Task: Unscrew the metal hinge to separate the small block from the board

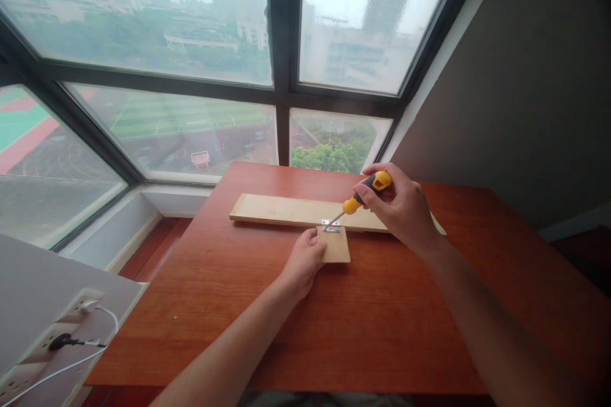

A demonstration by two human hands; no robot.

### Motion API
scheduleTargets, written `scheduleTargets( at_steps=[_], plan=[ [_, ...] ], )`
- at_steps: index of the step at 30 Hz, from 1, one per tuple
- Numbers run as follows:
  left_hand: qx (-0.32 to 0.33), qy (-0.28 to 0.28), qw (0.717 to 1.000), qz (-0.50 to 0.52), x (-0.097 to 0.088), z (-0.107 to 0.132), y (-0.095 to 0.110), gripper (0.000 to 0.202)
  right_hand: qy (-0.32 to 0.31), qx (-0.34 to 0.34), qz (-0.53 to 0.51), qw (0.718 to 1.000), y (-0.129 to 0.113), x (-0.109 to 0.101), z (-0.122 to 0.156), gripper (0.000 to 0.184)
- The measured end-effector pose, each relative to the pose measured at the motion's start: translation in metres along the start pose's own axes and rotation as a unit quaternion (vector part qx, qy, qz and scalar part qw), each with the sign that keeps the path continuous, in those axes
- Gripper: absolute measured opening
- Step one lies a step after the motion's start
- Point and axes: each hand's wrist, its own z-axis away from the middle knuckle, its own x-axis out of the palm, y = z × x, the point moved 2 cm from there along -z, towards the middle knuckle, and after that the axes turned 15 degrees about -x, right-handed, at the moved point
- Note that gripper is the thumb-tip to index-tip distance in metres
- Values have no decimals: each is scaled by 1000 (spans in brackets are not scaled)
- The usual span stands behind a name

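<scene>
My right hand (403, 206) is closed round the yellow and black handle of a screwdriver (352, 205). The tool slants down to the left, its tip at a small silver hinge (330, 227). That hinge joins a long pale wooden board (274, 208) to a small square wooden piece (338, 248) on its near side. With thumb on top, my left hand (307, 257) grips the left edge of the small piece; its other fingers are partly hidden beneath. Whether the tip sits in a screw is too small to tell.
Everything lies on a reddish-brown wooden table (377, 324). Behind it stand dark-framed windows (282, 76), with a grey wall (520, 95) to the right. At lower left, wall sockets (45, 343) hold plugs with a white cable (62, 369).
</scene>
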Motion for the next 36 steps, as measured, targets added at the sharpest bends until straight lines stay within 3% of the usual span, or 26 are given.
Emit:
scheduleTargets(
  at_steps=[24, 30, 34, 36],
  plan=[
    [7, -2, 1000, -9, -1, -3, -2, 38, -29, -71, 62, 995, -7, 5, -7, 26],
    [7, 0, 1000, -13, 0, -2, -1, 37, -49, -77, 53, 994, -10, 5, -11, 34],
    [8, -1, 1000, -8, -1, -3, -2, 39, -86, -113, 68, 988, -15, 3, -16, 46],
    [8, -1, 1000, -9, -2, -3, -3, 40, -108, -140, 68, 982, -19, 2, -19, 43]
  ],
)
